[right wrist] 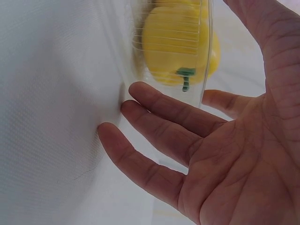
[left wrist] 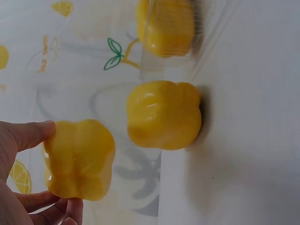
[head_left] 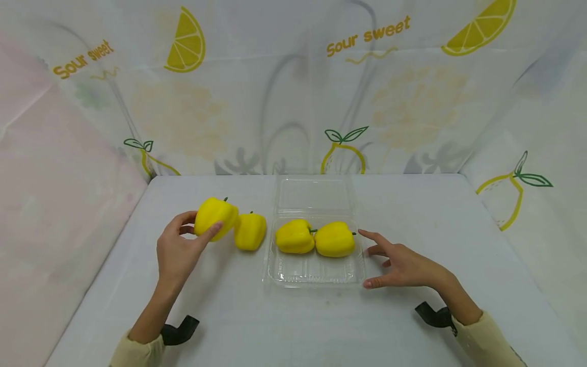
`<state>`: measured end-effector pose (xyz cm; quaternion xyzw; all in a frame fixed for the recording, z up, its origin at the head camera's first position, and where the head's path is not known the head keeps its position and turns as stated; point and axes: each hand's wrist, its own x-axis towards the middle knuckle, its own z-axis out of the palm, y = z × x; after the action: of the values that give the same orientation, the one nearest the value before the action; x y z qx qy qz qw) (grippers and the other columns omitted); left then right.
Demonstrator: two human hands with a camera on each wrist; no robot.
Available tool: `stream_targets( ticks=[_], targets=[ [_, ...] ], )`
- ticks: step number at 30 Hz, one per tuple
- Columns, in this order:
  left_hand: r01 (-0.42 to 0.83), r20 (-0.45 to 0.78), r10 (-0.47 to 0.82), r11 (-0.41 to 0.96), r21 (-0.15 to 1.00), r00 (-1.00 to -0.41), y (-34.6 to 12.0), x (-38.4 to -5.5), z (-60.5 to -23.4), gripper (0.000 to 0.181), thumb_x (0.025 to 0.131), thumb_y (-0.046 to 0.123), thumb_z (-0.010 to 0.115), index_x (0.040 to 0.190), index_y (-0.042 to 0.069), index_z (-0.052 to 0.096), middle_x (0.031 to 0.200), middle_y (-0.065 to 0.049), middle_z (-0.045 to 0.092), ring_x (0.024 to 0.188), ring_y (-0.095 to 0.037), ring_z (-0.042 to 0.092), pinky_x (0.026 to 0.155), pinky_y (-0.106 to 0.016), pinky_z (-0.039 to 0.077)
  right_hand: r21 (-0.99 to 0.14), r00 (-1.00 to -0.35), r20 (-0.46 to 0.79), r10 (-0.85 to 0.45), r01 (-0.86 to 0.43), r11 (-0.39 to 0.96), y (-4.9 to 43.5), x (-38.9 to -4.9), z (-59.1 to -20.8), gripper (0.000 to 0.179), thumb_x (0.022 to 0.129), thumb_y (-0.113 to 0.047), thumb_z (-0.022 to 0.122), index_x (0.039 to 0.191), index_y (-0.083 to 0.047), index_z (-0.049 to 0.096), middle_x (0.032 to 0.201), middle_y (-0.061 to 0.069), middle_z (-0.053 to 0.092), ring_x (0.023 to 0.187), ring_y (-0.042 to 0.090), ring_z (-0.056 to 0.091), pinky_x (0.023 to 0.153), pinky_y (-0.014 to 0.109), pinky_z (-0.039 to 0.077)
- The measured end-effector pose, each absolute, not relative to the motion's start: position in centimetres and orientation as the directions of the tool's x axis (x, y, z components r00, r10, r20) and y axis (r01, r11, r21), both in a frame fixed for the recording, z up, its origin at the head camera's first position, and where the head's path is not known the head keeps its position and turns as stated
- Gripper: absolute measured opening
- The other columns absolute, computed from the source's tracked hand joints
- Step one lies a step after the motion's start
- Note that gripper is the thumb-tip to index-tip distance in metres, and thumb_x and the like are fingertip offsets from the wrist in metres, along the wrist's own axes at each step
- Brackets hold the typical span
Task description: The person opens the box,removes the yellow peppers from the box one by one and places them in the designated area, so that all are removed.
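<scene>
My left hand (head_left: 178, 250) grips a yellow bell pepper (head_left: 214, 218) between thumb and fingers, held up over the left part of the table. Just right of it, another yellow bell pepper (head_left: 249, 232) sits upright on the table; the left wrist view shows this standing pepper (left wrist: 164, 115) beside the held one (left wrist: 79, 159). Two more peppers (head_left: 295, 236) (head_left: 335, 239) lie side by side in the back half of a clear plastic clamshell box (head_left: 316, 275). My right hand (head_left: 403, 265) is at the box's right side, fingers spread, fingertips right at its wall (right wrist: 206, 56).
The box's hinged lid (head_left: 314, 193) lies folded back behind it, toward the far table edge. A white cloth covers the table (head_left: 312, 326). A lemon-printed curtain (head_left: 284, 92) hangs behind and along the sides. Black straps (head_left: 181, 331) show at both wrists.
</scene>
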<state>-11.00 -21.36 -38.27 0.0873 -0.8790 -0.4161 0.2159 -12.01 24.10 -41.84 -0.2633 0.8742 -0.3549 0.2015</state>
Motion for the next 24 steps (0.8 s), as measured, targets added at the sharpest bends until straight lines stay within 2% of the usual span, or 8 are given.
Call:
stream_targets(
  ticks=[14,21,24],
  targets=[
    [-0.080,0.228,-0.389,0.634,0.770,-0.893,-22.6,-11.2,-38.6,0.062,0.080,0.043,0.081,0.122,0.001,0.063,0.114,-0.013,0.065,0.092,-0.024,0.056,0.071,-0.028,0.042,-0.739,-0.777,-0.173,-0.606,-0.304,0.601,24.1,-12.0,-41.9,0.106,0.078,-0.048,0.081,0.156,-0.019,0.016,0.130,0.013,0.060,0.117,0.030,0.057,0.088,0.046,0.052],
    [-0.146,0.161,-0.401,0.634,0.760,-0.902,-23.0,-11.5,-38.7,0.066,0.079,0.049,0.080,0.120,0.001,0.063,0.111,-0.014,0.066,0.092,-0.025,0.060,0.066,-0.021,0.044,-0.741,-0.777,-0.175,-0.604,-0.300,0.601,24.1,-12.0,-41.8,0.106,0.078,-0.048,0.081,0.156,-0.018,0.016,0.130,0.013,0.059,0.117,0.030,0.058,0.088,0.046,0.052],
    [-0.174,0.128,-0.402,0.633,0.754,-0.907,-23.1,-11.6,-38.9,0.068,0.079,0.052,0.079,0.120,0.000,0.062,0.111,-0.016,0.066,0.092,-0.027,0.061,0.065,-0.024,0.046,-0.738,-0.778,-0.177,-0.603,-0.301,0.604,24.1,-12.0,-41.7,0.106,0.078,-0.048,0.081,0.156,-0.019,0.016,0.130,0.013,0.060,0.116,0.030,0.058,0.088,0.046,0.052]
  ],
)
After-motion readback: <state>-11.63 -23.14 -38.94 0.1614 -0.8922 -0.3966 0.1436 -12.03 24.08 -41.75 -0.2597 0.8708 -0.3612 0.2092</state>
